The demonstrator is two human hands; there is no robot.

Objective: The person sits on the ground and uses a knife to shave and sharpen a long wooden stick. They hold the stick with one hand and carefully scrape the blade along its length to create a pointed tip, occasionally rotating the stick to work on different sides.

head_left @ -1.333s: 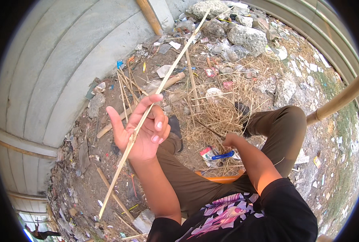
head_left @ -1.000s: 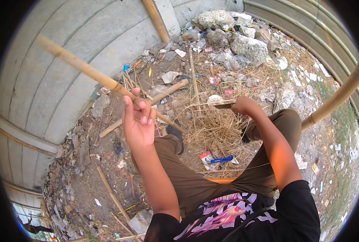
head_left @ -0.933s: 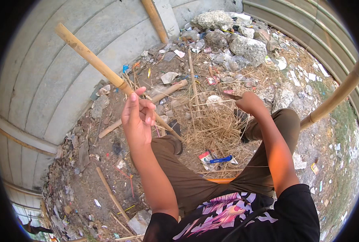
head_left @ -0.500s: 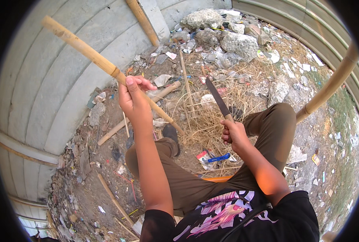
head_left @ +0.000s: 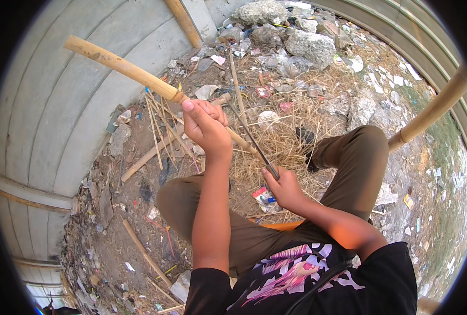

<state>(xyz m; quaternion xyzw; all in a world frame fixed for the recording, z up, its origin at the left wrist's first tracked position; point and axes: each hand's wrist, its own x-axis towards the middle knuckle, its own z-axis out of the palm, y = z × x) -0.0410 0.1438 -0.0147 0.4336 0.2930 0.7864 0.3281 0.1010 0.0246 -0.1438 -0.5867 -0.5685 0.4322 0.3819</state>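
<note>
My left hand [head_left: 207,123] is closed around a bamboo pole [head_left: 123,66], which slants from the upper left down toward the ground between my legs. In my right hand [head_left: 283,186] is the handle of a long knife [head_left: 249,135]. Its dark blade lies close along the pole's lower part, just right of my left hand; whether it touches cannot be told. Dry straw-like strips [head_left: 275,147] cover the ground beneath. Partly hidden by my right hand, a blue tool [head_left: 269,200] rests beside a red and white packet [head_left: 259,195].
Thin sticks [head_left: 157,123] and a thicker bamboo piece [head_left: 141,167] lie to the left. A concrete wall [head_left: 49,105] rises there. Large rocks [head_left: 311,48] and litter are at the back. Another bamboo pole [head_left: 433,113] slants past my right knee.
My right hand has moved left, bringing the knife blade beside the pole. My left hand has shifted right and slightly down with the pole, its fingers now wrapped tighter. The pole leans flatter.
</note>
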